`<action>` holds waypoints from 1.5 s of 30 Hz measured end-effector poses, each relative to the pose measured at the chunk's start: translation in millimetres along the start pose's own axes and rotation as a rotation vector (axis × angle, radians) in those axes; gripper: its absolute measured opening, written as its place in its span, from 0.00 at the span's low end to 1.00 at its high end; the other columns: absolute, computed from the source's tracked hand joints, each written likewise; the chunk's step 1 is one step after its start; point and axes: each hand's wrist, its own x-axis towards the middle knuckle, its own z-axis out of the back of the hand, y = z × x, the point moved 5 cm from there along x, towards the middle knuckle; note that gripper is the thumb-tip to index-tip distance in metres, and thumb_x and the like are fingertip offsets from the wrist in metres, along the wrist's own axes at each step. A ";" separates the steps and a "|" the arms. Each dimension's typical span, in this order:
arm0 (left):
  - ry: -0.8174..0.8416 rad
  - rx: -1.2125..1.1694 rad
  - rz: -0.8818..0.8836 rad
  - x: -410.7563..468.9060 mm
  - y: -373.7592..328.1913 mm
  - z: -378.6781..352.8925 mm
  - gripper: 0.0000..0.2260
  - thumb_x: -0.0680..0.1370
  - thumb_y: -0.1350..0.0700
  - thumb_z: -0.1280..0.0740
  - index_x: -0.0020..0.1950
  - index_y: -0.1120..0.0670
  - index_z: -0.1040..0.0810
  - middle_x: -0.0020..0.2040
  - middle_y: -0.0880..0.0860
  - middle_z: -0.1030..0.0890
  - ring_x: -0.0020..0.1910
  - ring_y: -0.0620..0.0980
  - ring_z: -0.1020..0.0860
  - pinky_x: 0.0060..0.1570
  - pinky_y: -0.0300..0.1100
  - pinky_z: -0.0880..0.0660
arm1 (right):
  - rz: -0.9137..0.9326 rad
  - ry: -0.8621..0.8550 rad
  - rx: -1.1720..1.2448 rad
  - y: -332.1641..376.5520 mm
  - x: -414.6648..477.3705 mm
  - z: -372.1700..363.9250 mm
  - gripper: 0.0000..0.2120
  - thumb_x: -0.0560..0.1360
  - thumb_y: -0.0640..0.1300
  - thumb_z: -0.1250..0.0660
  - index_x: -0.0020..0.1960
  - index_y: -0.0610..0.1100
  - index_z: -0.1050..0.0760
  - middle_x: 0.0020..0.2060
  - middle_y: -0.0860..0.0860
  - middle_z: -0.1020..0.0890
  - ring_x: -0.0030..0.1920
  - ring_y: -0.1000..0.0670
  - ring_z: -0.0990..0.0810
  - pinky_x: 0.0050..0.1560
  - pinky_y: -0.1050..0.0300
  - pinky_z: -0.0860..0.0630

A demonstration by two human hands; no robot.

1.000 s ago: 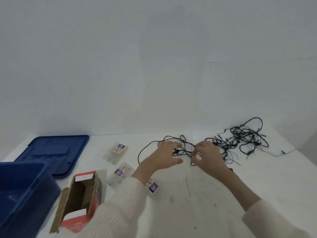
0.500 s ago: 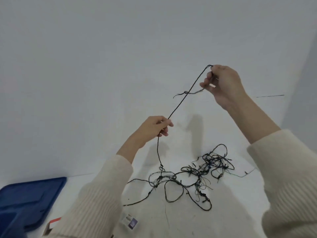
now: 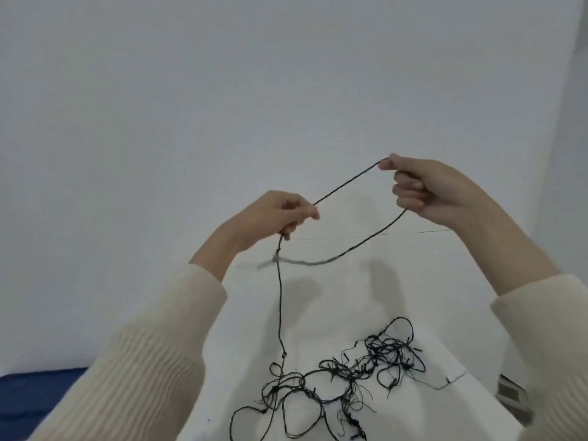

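Both hands were raised above the counter (image 3: 318, 297), each grasping the black cord (image 3: 346, 183). Your left hand (image 3: 280, 214) pinched it between thumb and curled fingers; your right hand (image 3: 426, 189) pinched it higher up. The span between them ran taut, presumably so that one strand could be drawn clear and followed. From the left hand the cord dropped straight to the tangle (image 3: 350, 377), which lay on the counter between your forearms. A loose length sagged from the right hand, its end blurred. The counter was white, the wall (image 3: 222, 90) plain and pale; a blue lid (image 3: 31, 393) showed at lower left.
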 end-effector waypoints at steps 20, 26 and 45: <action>-0.007 -0.017 0.076 -3.0 -14.5 -55.0 0.11 0.79 0.54 0.36 0.53 0.60 0.20 0.33 0.49 0.29 0.31 0.47 0.31 0.36 0.37 0.29 | 0.122 -0.004 -0.508 -14.4 -7.5 56.4 0.12 0.76 0.46 0.35 0.38 0.42 0.22 0.19 0.55 0.35 0.19 0.56 0.41 0.19 0.66 0.44; 0.104 0.103 0.335 -26.0 35.2 -33.3 0.10 0.79 0.55 0.37 0.50 0.59 0.19 0.32 0.49 0.29 0.32 0.48 0.29 0.39 0.39 0.26 | 0.092 -0.609 -0.611 -26.7 -5.1 145.4 0.11 0.76 0.43 0.37 0.49 0.37 0.19 0.35 0.48 0.22 0.35 0.51 0.23 0.31 0.63 0.31; 0.014 0.094 0.290 -15.2 30.0 -38.4 0.10 0.78 0.53 0.35 0.48 0.58 0.18 0.31 0.47 0.29 0.31 0.46 0.30 0.40 0.41 0.30 | -0.029 -0.268 -0.372 -49.6 6.2 128.9 0.11 0.76 0.42 0.36 0.48 0.33 0.22 0.20 0.51 0.34 0.20 0.54 0.39 0.19 0.68 0.44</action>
